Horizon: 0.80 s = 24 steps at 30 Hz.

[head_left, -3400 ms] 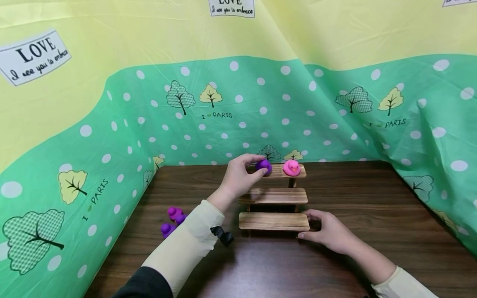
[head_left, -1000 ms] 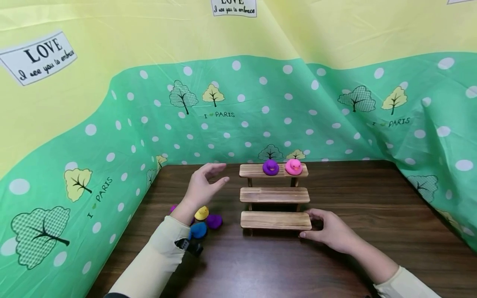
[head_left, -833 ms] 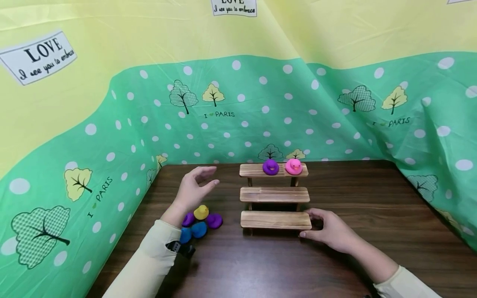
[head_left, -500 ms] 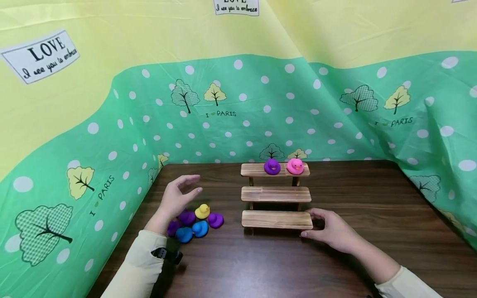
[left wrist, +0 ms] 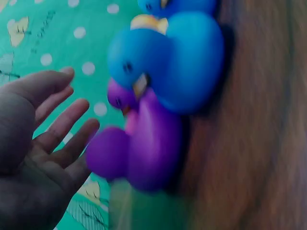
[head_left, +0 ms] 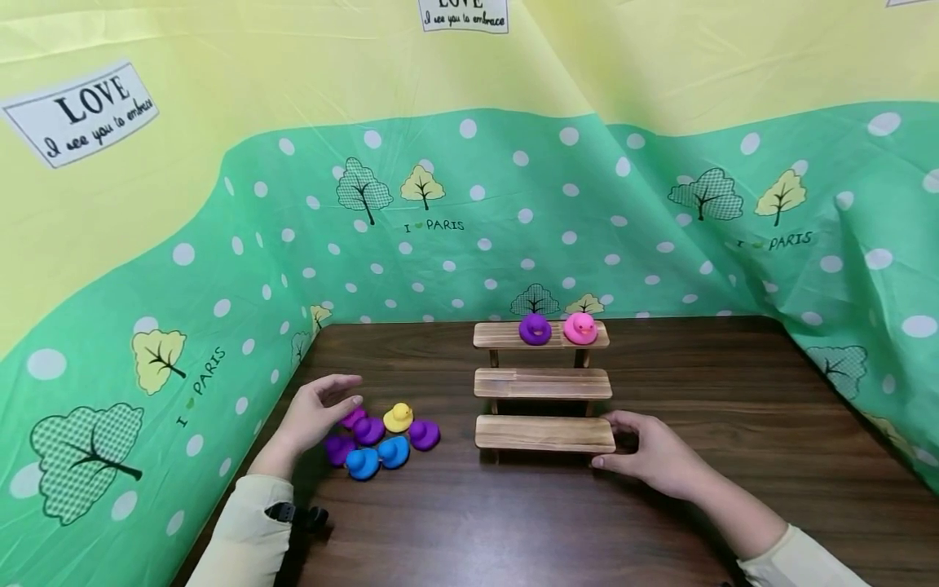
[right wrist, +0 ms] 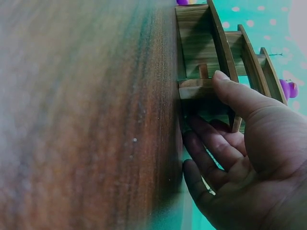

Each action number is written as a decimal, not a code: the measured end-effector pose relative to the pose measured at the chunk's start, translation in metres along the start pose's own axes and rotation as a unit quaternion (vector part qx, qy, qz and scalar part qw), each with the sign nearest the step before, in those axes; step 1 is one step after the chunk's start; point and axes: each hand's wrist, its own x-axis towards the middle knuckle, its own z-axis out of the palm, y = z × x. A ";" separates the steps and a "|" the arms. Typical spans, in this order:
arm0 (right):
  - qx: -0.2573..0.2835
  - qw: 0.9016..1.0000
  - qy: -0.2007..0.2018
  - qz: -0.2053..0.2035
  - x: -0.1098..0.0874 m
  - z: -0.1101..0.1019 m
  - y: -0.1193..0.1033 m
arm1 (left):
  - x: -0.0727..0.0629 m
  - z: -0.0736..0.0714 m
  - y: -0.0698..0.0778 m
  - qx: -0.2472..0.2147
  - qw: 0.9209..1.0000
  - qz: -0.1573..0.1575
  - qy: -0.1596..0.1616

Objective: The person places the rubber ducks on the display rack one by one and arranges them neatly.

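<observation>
I can count nine toy ducks (head_left: 398,417). Five are purple ducks (head_left: 425,434), and one of those is a pinker purple. Two are blue ducks (head_left: 394,452), one is a yellow duck (head_left: 398,420), and one is a pink duck (head_left: 580,329). That makes seven on the one brown table (head_left: 455,522) and two on the one wooden stand (head_left: 543,383). The stand has three shelves (head_left: 545,434). There are two hands, one left hand (head_left: 311,417) and one right hand (head_left: 660,458). The cloth (head_left: 513,81) has three PARIS lines (head_left: 434,226).
</observation>
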 end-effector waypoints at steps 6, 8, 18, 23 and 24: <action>0.000 1.000 -0.002 -0.003 0.000 0.000 -0.002 | -0.007 -0.009 -0.018 0.008 0.999 -0.005 -0.038; -0.002 1.000 -0.001 0.002 0.000 0.000 -0.003 | -0.010 -0.012 -0.021 0.004 0.999 -0.006 -0.046; -0.001 1.000 -0.003 0.004 0.000 0.001 -0.002 | -0.014 -0.020 -0.031 0.017 0.998 -0.028 -0.058; -0.003 1.000 -0.002 0.009 0.000 0.001 -0.001 | -0.013 -0.016 -0.034 0.031 0.999 -0.028 -0.034; -0.002 1.000 -0.003 0.009 0.000 0.001 -0.001 | -0.013 -0.014 -0.034 0.035 0.999 -0.027 -0.029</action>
